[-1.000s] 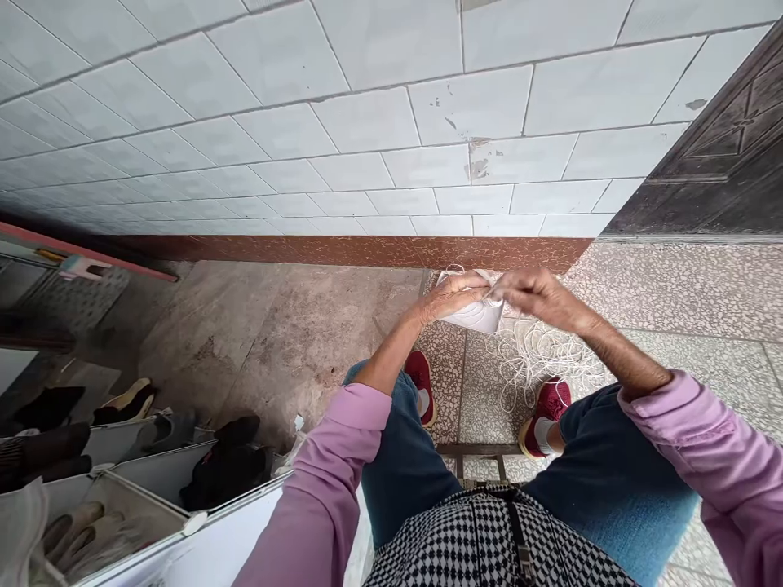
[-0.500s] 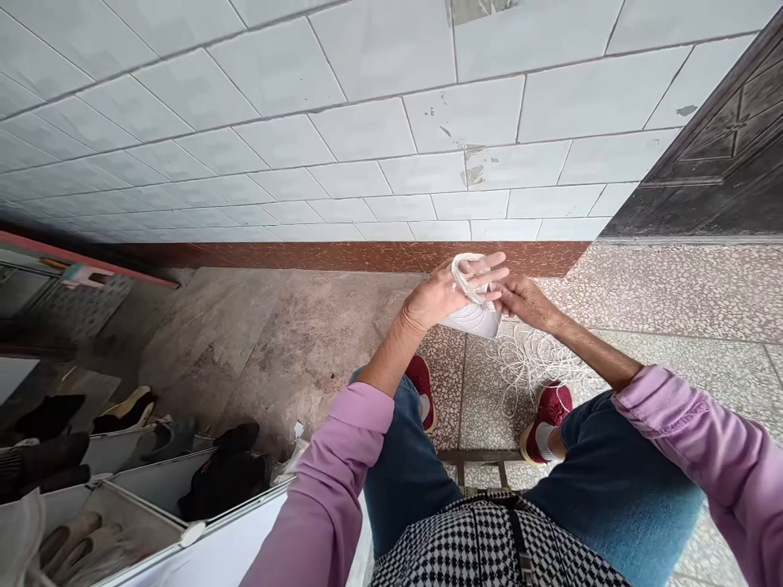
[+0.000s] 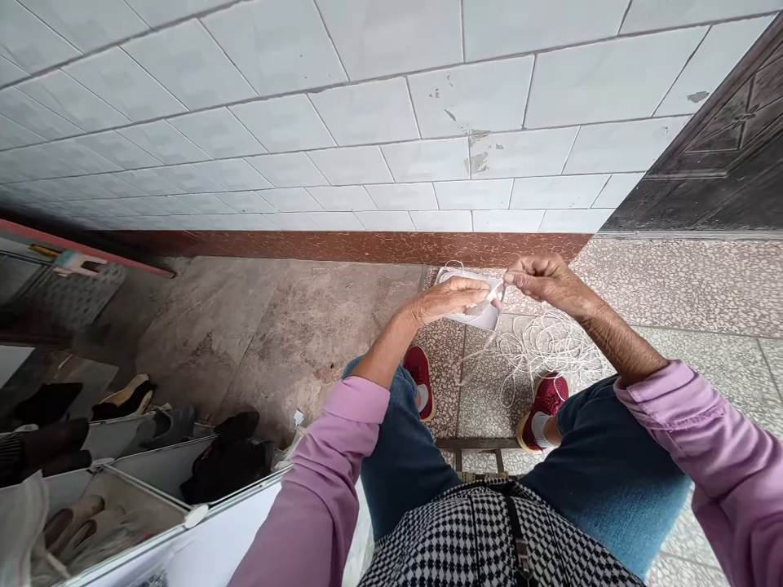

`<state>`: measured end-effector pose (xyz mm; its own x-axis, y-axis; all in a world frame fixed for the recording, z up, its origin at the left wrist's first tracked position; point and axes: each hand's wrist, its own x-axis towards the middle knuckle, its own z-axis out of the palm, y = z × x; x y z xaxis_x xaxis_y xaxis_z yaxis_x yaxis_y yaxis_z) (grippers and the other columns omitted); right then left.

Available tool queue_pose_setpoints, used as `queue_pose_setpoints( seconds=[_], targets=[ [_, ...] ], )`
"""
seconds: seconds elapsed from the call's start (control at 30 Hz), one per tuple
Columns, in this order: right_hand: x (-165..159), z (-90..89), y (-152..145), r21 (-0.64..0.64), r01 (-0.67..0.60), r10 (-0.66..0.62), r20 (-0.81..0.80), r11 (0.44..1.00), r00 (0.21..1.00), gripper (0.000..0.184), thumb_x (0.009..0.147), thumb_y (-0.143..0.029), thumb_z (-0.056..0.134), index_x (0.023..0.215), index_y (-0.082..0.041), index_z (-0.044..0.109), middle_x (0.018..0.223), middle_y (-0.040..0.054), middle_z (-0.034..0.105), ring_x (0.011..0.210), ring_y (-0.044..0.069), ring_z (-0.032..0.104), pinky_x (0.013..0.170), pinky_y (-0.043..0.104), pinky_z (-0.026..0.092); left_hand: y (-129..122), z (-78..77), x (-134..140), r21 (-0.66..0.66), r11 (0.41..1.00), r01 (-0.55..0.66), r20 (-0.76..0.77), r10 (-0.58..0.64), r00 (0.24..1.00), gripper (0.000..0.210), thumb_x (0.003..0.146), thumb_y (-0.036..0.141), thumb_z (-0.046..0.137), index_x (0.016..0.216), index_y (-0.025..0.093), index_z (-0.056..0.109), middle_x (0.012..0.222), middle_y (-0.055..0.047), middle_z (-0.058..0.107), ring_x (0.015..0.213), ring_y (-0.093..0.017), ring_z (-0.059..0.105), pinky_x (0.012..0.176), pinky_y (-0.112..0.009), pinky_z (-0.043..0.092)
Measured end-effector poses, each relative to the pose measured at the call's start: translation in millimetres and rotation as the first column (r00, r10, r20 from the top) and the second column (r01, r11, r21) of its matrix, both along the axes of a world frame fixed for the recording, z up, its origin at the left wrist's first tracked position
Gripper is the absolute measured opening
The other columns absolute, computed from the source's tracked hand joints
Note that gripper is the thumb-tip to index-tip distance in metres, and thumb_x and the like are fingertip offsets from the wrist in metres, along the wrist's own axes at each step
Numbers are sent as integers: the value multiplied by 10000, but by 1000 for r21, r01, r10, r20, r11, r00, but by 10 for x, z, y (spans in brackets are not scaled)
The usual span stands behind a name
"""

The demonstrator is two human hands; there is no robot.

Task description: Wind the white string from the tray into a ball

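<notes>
White cord is looped round the fingers of my left hand. Those fingers are stretched out and held close together, with the palm side turned away from me. My right hand pinches the cord between thumb and forefinger, just right of the left fingertips. Below the hands, a shallow white tray lies on the floor with more cord in it, partly hidden by the left hand. A loose tangle of white cord spreads over the tiles to the right of the tray.
A tiled wall with a brown base strip rises in front. At lower left stands a rack holding several shoes. A dark panelled door is at right. My red shoes flank the floor below the hands, one close to the tangle.
My left hand has turned over from spread fingers to fingers close together. The right hand has risen slightly and moved right, drawing cord with it. More of the tray now shows.
</notes>
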<state>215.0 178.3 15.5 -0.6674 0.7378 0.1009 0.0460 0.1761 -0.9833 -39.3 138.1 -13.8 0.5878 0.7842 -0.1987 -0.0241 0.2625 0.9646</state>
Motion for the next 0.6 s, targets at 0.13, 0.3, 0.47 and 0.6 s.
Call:
queue_pose_setpoints(
  seconds=[0.13, 0.3, 0.47, 0.6],
  targets=[
    [-6, -102, 139, 8, -4, 4, 11, 1000, 1000, 495, 935, -624, 838, 763, -193, 666, 598, -59, 499, 539, 73, 378, 498, 259, 275, -34, 17, 17, -211, 973, 91, 257, -35, 966, 390, 808, 539, 960, 1026, 237, 842, 1152, -127, 817, 1124, -279, 766, 969, -493, 632],
    [-31, -288, 244, -75, 49, -49, 2, 996, 999, 518, 885, -671, 854, 785, -209, 640, 609, -51, 540, 521, 80, 436, 478, 246, 335, -10, 178, -13, -252, 964, 89, 360, 8, 933, 420, 753, 557, 985, 930, 220, 808, 1283, -152, 805, 1346, -422, 716, 1028, -603, 636],
    [-115, -481, 157, -80, 163, -147, 174, 983, 974, 472, 1004, -630, 700, 836, -190, 675, 604, -14, 586, 481, 99, 484, 472, 257, 380, 60, 386, -102, -135, 970, -204, 481, 244, 842, 392, 862, 585, 876, 951, 221, 760, 1565, -86, 678, 1575, -445, 517, 1168, -636, 548],
    [-404, -438, -252, -17, -84, 84, 361, 996, 929, 290, 1099, -347, 549, 963, -154, 716, 657, 8, 628, 569, 132, 569, 611, 288, 455, 92, 362, -81, -154, 923, -352, 504, 380, 776, 305, 990, 553, 744, 1070, 259, 753, 1566, -41, 673, 1607, -389, 487, 1255, -653, 449]
  ],
)
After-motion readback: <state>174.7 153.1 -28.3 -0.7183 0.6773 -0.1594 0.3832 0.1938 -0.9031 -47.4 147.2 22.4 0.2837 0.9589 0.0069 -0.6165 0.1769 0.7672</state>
